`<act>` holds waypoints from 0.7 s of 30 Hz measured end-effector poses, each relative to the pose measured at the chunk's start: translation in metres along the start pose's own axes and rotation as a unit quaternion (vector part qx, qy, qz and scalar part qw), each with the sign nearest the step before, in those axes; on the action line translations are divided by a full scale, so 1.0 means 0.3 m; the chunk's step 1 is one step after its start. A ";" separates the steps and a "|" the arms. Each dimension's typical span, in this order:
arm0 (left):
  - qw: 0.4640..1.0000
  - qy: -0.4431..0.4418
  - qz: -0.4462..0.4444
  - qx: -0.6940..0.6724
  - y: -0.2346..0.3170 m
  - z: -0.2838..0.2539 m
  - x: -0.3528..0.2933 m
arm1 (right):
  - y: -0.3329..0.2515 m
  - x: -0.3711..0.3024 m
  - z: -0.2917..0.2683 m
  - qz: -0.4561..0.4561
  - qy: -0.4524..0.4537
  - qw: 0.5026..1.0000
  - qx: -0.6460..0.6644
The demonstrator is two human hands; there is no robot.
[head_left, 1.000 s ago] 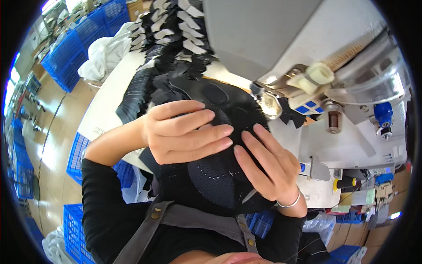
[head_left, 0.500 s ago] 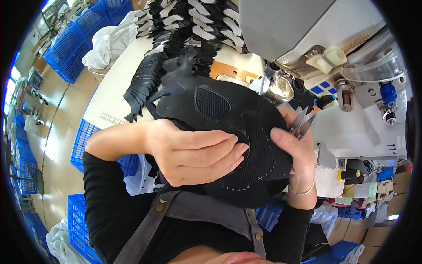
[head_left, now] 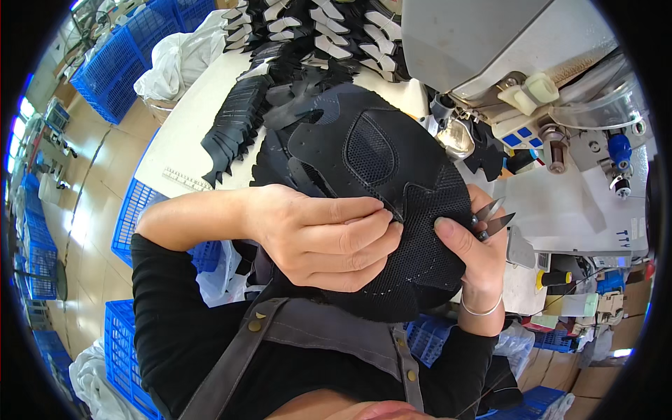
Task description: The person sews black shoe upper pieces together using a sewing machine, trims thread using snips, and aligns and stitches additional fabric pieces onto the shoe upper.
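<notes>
A black mesh shoe upper [head_left: 427,238] with stitched seams and punched holes is held up in front of my chest. My left hand [head_left: 329,238] is closed over its middle, thumb and fingertips pinched at a seam; the fingers hide whether they grip the edge or a thread. At the right side, my right hand [head_left: 476,245] grips the upper with the thumb on top and the fingers behind. Tucked in that same hand is a pair of thread snips [head_left: 493,222], the two pointed blades apart and sticking out to the right.
Stacks of black cut pieces [head_left: 238,126] and rows of black-and-white pieces [head_left: 329,31] lie on the white table [head_left: 168,154]. A grey sewing machine [head_left: 469,42] stands at the far right. Blue crates [head_left: 112,77] and white sacks [head_left: 182,63] are to the left.
The upper has turned slightly and its far part has shifted right, showing more of the mesh window. Both hands have moved a little to the right, still holding on.
</notes>
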State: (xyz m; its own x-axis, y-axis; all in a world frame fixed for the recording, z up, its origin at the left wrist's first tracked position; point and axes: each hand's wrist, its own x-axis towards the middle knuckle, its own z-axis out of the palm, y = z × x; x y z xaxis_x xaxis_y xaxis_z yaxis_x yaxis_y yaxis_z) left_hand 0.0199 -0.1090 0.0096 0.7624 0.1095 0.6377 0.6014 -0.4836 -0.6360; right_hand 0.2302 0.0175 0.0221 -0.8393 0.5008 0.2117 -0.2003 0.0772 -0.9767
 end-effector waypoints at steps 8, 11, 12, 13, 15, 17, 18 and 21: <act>0.997 0.010 0.063 0.031 -0.014 -0.012 -0.004 | -0.057 0.017 0.017 0.015 -0.013 1.000 -0.016; 0.993 -0.027 0.103 0.043 -0.017 -0.052 0.014 | -0.077 0.015 0.020 -0.017 -0.038 0.990 -0.131; 0.993 -0.020 0.102 0.048 -0.016 -0.064 0.025 | -0.080 0.006 0.026 -0.065 -0.044 0.981 -0.176; 0.994 -0.023 0.095 0.042 -0.016 -0.086 0.037 | -0.089 -0.013 0.029 -0.094 -0.050 0.979 -0.176; 0.995 -0.018 0.093 0.037 -0.003 -0.109 0.070 | -0.104 -0.037 0.026 -0.111 -0.063 0.977 -0.170; 0.995 0.042 -0.039 0.078 0.011 -0.136 0.104 | -0.118 -0.055 0.024 -0.136 -0.021 0.977 -0.160; 0.994 0.047 -0.090 0.049 0.014 -0.152 0.117 | -0.121 -0.058 0.023 -0.150 -0.017 0.979 -0.138; 0.975 0.068 -0.201 -0.068 -0.002 -0.152 0.135 | -0.133 -0.069 0.015 -0.157 -0.032 0.983 -0.090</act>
State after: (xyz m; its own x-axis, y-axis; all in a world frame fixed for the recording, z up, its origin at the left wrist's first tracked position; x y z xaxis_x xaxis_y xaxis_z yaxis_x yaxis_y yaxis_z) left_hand 0.0395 -0.1440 0.0554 0.4283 0.2023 0.8807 0.8009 -0.5363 -0.2663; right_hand 0.2532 0.0004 0.0567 -0.7815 0.3735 0.4998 -0.3669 0.3728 -0.8523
